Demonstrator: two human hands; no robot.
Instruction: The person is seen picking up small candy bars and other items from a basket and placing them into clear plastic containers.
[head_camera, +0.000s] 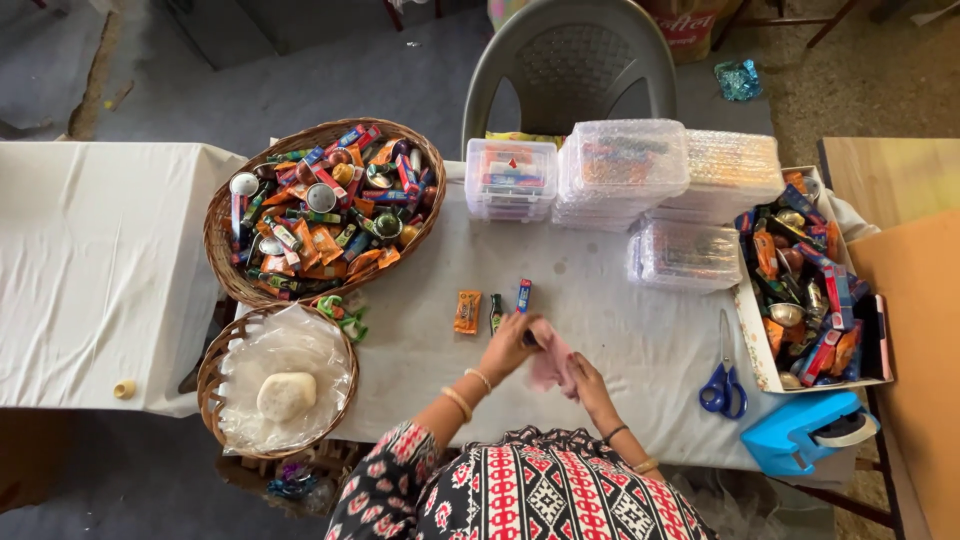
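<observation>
Both hands low at the near table edge: the left hand (508, 345) and the right hand (590, 385) pinch a pink cloth (551, 365) between them, fingers closed on it. Just beyond the left knuckles lie three small packets in a row, orange packet (467, 311), dark packet (496, 311), blue packet (523, 296), long axes pointing away from her. Left hand is nearer; blue scissors (724, 372) sit off right.
</observation>
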